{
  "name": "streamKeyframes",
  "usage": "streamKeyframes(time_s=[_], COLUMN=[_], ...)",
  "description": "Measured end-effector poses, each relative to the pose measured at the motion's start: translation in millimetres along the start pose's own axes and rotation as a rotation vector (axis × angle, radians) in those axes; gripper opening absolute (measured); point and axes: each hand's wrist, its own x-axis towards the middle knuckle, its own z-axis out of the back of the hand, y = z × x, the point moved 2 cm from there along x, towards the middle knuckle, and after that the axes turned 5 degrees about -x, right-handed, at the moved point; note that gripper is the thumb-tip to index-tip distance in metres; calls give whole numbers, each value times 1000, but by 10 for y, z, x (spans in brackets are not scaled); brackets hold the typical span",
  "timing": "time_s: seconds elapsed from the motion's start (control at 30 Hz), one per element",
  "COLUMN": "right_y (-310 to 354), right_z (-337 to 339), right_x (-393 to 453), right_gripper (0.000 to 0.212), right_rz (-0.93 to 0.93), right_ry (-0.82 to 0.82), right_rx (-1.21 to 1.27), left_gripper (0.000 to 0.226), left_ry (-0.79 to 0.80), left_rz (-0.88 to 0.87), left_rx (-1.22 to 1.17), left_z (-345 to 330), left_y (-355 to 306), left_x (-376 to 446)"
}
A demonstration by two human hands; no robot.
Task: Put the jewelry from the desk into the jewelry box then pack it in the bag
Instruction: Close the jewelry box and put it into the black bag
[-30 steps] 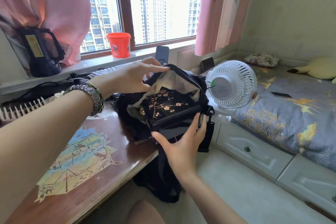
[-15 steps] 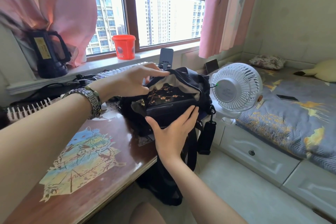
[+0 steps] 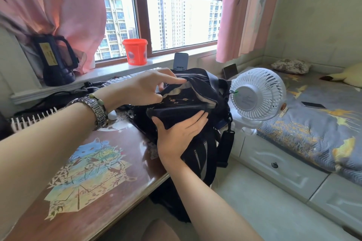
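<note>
I see the black bag (image 3: 203, 88) sitting at the edge of the brown desk (image 3: 109, 191), with its mouth open toward me. The jewelry box (image 3: 179, 103) is dark with little pink flowers on its lid, and most of it is inside the bag's mouth. Only the lid and the front edge show.

My left hand (image 3: 145, 90) is above the bag. Its fingers are bent and pinch the top flap of the bag, lifting it up so the pale lining shows. There is a metal watch (image 3: 98, 110) on that wrist.

My right hand (image 3: 179, 137) is in front of the bag. It is spread out almost flat, with the fingers pressed against the front side of the jewelry box. The thumb is up at the box's left corner. It is pushing on the box, not wrapped around it.

A white fan (image 3: 257, 95) stands just to the right of the bag. An orange bucket (image 3: 135, 51) sits on the window ledge behind the bag. A black strap (image 3: 225, 148) from the bag hangs down over the desk edge.
</note>
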Motion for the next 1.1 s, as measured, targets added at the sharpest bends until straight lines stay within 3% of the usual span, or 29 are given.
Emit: streamKeyframes(time_s=[0.2, 0.33, 0.47, 0.63, 0.8, 1.1], right_y=[-70, -139, -301, -558, -818, -837], right_z=[-51, 41, 348, 674, 759, 588], right_x=[-53, -19, 62, 422, 752, 981], right_gripper=[132, 124, 90, 33, 49, 57], right_rz=[33, 95, 135, 60, -93, -125], right_ry=[-47, 121, 194, 0, -66, -11], right_rx=[-116, -92, 105, 255, 288, 243], left_gripper=[76, 73, 71, 69, 70, 70], left_ry=[31, 58, 28, -151, -253, -328], left_rz=[-23, -4, -4, -6, 10, 2], left_rx=[-28, 15, 53, 47, 201, 313], left_z=[-170, -246, -357, -518, -611, -732], left_y=[104, 148, 189, 276, 231, 225], left_x=[-88, -80, -57, -53, -16, -24])
